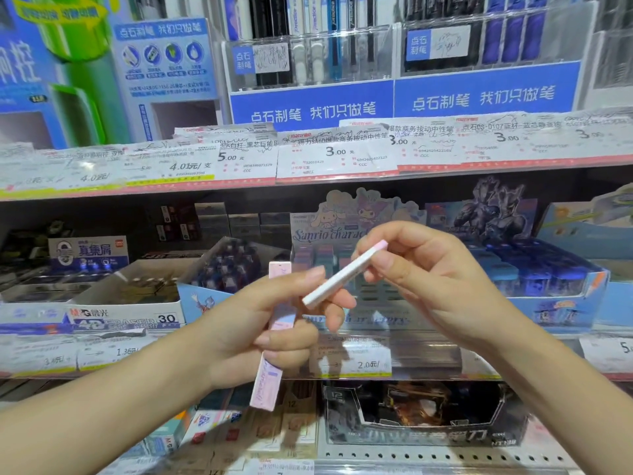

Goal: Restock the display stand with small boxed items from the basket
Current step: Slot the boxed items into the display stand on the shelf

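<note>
- Far left of the hands, a white M&G eraser carton (126, 318) reads "4B ERASER" and "30"; the price tags below it are mostly blurred, one showing "1.36".
- The left hand (263, 323) is closed around a long pink boxed item (272, 351), held nearly upright, its top end above the fingers and its lower end below the palm.
- Between the hands, a slim white and pink boxed item (344, 274) lies tilted, its lower end touching the left fingertips.
- Just behind the hands, the Sanrio display stand (329, 228) reads "Sanrio charac…"; a tag under it shows "2.0".
- The right hand (421, 279) pinches the slim box's upper end between thumb and fingers.
- Beyond the right hand sits a blue display box (548, 275).
- Above, blue signs (479, 97) read "点石制笔 我们只做笔"; shelf tags show "5.00" and "3.00".
</note>
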The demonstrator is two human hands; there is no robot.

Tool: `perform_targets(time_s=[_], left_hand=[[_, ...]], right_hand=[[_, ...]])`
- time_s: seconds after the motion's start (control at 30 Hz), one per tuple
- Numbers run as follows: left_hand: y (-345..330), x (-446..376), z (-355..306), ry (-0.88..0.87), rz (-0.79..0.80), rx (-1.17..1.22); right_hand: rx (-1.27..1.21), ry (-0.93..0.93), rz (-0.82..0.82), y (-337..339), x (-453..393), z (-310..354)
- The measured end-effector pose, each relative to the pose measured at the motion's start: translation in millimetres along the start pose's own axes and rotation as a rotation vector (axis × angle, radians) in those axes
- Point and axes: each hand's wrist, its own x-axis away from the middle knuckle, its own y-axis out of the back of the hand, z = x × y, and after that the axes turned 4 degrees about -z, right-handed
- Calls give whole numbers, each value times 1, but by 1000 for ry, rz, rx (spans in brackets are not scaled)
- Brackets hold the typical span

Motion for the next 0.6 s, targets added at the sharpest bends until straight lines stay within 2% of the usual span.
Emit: perform_targets(time_s=[0.1, 0.2, 0.33, 0.4, 0.47, 0.53, 0.6], left_hand=[[-8, -3, 3, -102, -203, -80], [-12, -11, 4, -196, -395, -141], [-22, -15, 2, -278, -547, -355], [-25, -15, -1, -344, -600, -555], [-21, -15, -4, -492, -633, -811], [-10, -12, -8, -661, -664, -1238], [4, -10, -11, -676, -645, -1582]], right_hand=[[20, -37, -6, -1, -2, -1], [-21, -93, -89, -7, -4, -5], [62, -33, -194, -13, -9, -9], [89, 7, -201, -11, -14, -8], [143, 57, -214, -6, -19, -5], [298, 103, -221, -1, -22, -5], [467, 121, -197, 3, -22, -9]])
